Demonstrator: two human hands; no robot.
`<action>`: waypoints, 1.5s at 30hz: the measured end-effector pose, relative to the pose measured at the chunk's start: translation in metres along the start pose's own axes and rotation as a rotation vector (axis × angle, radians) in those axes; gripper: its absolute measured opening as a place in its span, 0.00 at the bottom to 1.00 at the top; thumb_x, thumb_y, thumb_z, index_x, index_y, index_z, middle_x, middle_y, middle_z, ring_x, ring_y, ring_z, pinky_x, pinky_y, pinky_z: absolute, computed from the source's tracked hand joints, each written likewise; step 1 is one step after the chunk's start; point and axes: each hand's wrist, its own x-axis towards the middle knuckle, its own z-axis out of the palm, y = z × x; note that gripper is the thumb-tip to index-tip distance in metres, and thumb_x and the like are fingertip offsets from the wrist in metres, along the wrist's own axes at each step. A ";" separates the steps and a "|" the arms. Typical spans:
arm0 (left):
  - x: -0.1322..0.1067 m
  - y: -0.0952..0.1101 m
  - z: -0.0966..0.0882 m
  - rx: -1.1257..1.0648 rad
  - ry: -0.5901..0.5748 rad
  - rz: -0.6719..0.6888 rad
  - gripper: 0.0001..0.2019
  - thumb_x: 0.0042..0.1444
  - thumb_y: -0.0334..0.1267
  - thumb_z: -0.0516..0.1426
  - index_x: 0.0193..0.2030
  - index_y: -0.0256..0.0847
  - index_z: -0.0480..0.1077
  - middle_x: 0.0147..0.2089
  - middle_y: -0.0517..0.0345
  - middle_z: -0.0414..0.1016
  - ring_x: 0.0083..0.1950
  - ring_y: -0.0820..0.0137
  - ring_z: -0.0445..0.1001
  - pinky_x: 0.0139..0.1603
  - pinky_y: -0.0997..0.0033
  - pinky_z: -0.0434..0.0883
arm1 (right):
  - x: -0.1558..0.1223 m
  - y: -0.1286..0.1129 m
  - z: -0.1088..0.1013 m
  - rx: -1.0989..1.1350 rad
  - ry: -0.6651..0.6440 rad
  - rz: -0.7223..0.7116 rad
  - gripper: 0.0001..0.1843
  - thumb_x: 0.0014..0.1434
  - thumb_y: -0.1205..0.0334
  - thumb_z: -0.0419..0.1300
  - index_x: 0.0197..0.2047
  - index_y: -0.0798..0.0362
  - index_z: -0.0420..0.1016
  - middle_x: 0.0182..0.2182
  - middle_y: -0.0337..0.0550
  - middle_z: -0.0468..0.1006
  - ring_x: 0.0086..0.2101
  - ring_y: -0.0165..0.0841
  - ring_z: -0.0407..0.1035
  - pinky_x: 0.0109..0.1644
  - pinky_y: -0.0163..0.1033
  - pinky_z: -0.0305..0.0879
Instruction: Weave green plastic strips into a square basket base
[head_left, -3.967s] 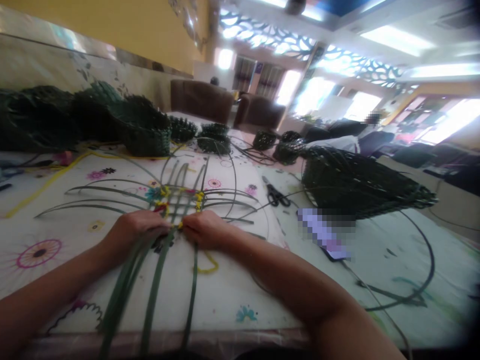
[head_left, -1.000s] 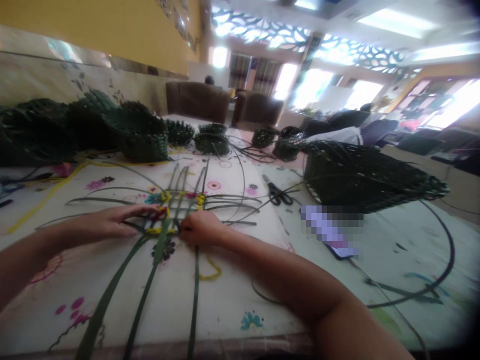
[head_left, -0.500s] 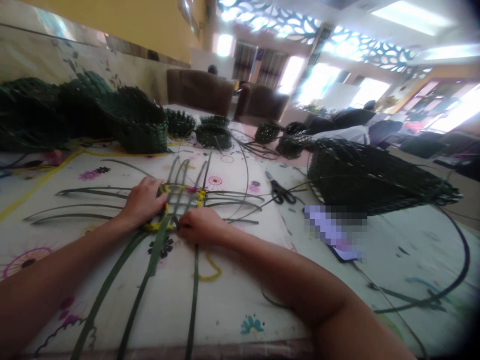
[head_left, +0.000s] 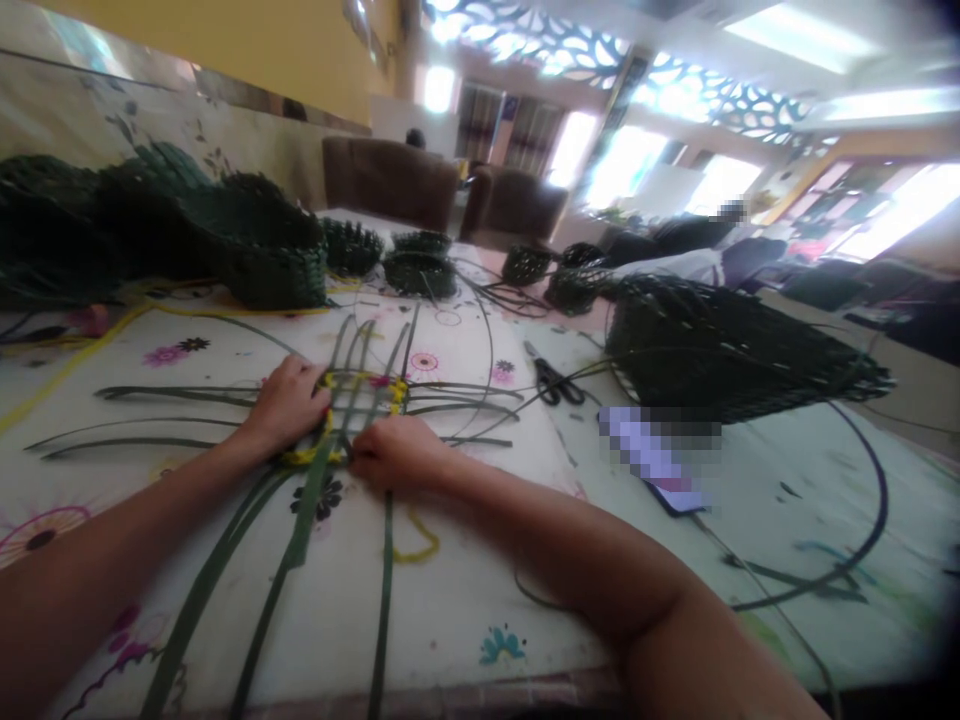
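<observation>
Between my hands, flat on the flowered tablecloth [head_left: 465, 590], lies a small open lattice of green weaving strips [head_left: 364, 398]. Yellow cord [head_left: 396, 398] runs around its edges, and a loose end of it curls below. My left hand [head_left: 291, 408] grips the lattice's left edge, its fingertips partly hidden. At the lower right corner my right hand [head_left: 396, 455] is closed with fingers pinched on a green strip; the fingertips are hard to see. Long strip ends spread out to the left, right and back, and several hang toward me, among them a wide strip [head_left: 306, 525].
Scissors [head_left: 553, 380] lie right of the lattice, beside a blurred phone-like object [head_left: 660, 465]. A large dark woven basket [head_left: 720, 345] rests on its side at the right. More green baskets [head_left: 277, 255] stand along the back left. Long loose strips curve across the right side.
The view has shifted slightly, moving everything a little to the left. Both hands keep the same places on the lattice, and the strips look nearly unchanged.
</observation>
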 end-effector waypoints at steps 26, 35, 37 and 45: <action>-0.079 -0.026 -0.047 -0.462 -0.171 0.316 0.27 0.64 0.69 0.60 0.44 0.49 0.87 0.48 0.50 0.84 0.50 0.57 0.81 0.57 0.62 0.78 | -0.002 -0.001 0.001 -0.020 -0.021 0.002 0.18 0.75 0.57 0.58 0.52 0.54 0.89 0.48 0.51 0.89 0.41 0.35 0.77 0.36 0.40 0.51; -0.078 -0.012 -0.051 -0.408 -0.157 0.306 0.23 0.61 0.65 0.62 0.41 0.48 0.84 0.45 0.50 0.83 0.47 0.53 0.81 0.54 0.57 0.77 | 0.000 0.000 0.002 -0.015 -0.001 0.003 0.18 0.75 0.56 0.59 0.52 0.53 0.89 0.49 0.52 0.89 0.42 0.37 0.78 0.36 0.40 0.54; -0.080 0.001 -0.052 -0.430 -0.087 0.329 0.21 0.62 0.63 0.61 0.45 0.49 0.84 0.49 0.49 0.84 0.51 0.51 0.82 0.57 0.55 0.77 | 0.001 0.002 0.003 -0.011 0.022 -0.017 0.18 0.75 0.55 0.59 0.53 0.53 0.89 0.50 0.52 0.89 0.42 0.38 0.78 0.37 0.40 0.56; -0.073 0.046 -0.038 -0.556 -0.246 0.202 0.22 0.59 0.63 0.63 0.42 0.45 0.79 0.40 0.54 0.86 0.43 0.55 0.83 0.45 0.63 0.76 | 0.000 0.009 0.006 0.051 0.079 -0.086 0.21 0.78 0.48 0.59 0.50 0.55 0.88 0.45 0.51 0.89 0.40 0.37 0.77 0.38 0.38 0.57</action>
